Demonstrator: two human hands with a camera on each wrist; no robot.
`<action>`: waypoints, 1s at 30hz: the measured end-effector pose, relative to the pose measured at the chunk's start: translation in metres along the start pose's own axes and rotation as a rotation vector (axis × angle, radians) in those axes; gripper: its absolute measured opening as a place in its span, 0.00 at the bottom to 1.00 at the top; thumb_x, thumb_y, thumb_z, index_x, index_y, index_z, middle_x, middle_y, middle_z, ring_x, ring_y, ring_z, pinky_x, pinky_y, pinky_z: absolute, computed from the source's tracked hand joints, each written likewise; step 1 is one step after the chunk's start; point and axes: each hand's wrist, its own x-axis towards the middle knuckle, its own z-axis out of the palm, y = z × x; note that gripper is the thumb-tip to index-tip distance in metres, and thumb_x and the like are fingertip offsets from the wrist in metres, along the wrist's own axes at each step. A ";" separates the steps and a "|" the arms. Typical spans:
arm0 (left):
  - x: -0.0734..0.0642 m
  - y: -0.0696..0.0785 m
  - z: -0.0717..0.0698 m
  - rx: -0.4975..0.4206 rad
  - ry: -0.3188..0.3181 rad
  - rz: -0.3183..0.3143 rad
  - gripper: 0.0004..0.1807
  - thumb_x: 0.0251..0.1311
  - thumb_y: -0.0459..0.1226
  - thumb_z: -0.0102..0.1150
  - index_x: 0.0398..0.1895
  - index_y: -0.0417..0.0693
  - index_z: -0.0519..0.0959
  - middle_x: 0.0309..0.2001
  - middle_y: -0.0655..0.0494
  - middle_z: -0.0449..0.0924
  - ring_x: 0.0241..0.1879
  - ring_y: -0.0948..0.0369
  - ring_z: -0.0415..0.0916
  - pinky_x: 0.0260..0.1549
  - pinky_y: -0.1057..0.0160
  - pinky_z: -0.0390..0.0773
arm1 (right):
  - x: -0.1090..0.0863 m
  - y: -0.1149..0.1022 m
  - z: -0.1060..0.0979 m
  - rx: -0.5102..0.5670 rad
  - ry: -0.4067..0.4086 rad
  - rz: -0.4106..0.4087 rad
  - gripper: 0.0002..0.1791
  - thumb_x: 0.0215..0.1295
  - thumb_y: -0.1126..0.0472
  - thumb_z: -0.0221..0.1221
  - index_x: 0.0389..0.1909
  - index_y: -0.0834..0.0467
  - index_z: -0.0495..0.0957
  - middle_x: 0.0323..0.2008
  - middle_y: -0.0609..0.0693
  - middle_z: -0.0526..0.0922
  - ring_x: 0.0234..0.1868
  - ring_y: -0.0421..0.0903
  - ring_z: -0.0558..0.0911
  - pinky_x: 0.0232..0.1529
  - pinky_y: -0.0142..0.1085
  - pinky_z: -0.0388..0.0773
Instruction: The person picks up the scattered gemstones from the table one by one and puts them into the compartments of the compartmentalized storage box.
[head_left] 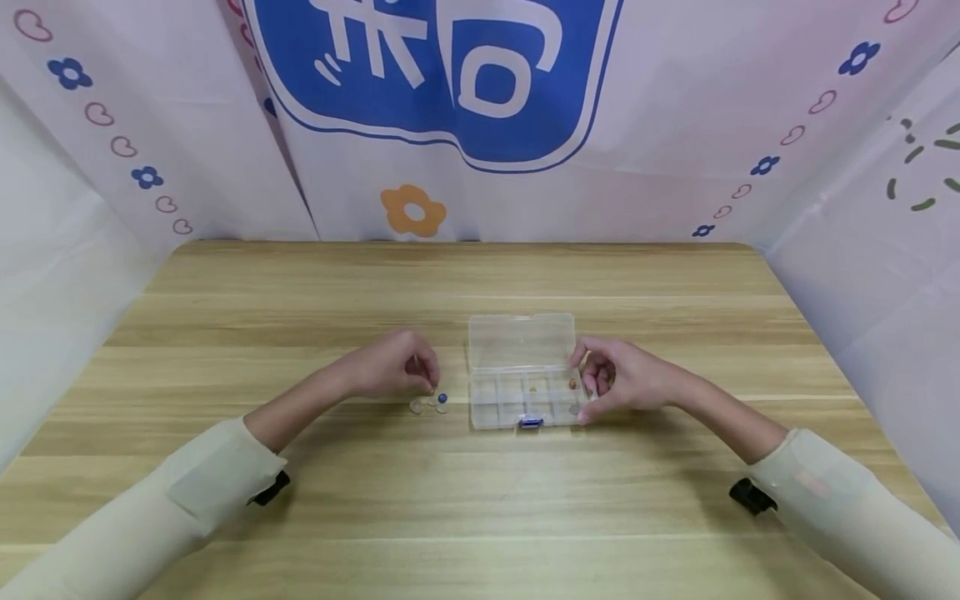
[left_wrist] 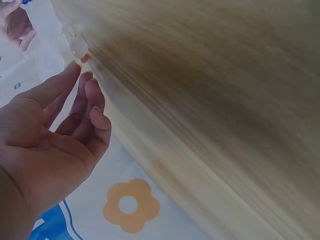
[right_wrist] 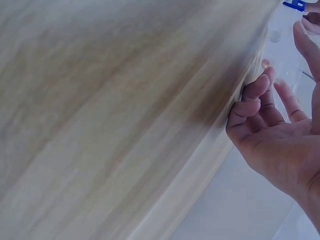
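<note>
A clear plastic compartment box (head_left: 522, 400) lies on the table, its lid (head_left: 521, 342) folded back and a blue latch (head_left: 531, 423) at the front. My right hand (head_left: 618, 375) grips its right end, thumb at the front corner and index finger at the hinge. Inside sit an orange-brown piece (head_left: 572, 383), a yellow piece (head_left: 533, 389) and a clear round piece (head_left: 574, 409). To the left, my left hand (head_left: 393, 367) pinches a small orange bead (left_wrist: 85, 58) at its fingertips, over several clear round pieces (head_left: 416, 407) and a blue bead (head_left: 442, 398).
The wood-grain table (head_left: 480, 517) ends at a white printed cloth backdrop (head_left: 637, 200) behind, with more white cloth at both sides. Black wrist straps (head_left: 752, 497) show under the light sleeves (head_left: 217, 475).
</note>
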 end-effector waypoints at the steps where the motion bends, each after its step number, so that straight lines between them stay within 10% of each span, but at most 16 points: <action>1: 0.000 0.000 0.000 0.003 -0.006 -0.007 0.05 0.58 0.22 0.69 0.30 0.39 0.86 0.31 0.55 0.86 0.32 0.64 0.82 0.37 0.66 0.84 | 0.000 0.000 0.000 0.000 0.000 0.002 0.32 0.50 0.62 0.80 0.50 0.65 0.72 0.29 0.54 0.78 0.29 0.43 0.75 0.31 0.30 0.74; 30: 0.000 -0.001 0.002 0.016 -0.029 -0.033 0.09 0.57 0.21 0.68 0.25 0.41 0.82 0.27 0.58 0.82 0.28 0.66 0.74 0.30 0.68 0.77 | 0.002 0.000 -0.002 -0.002 -0.011 0.024 0.32 0.50 0.62 0.80 0.50 0.64 0.72 0.29 0.53 0.79 0.30 0.44 0.75 0.31 0.30 0.74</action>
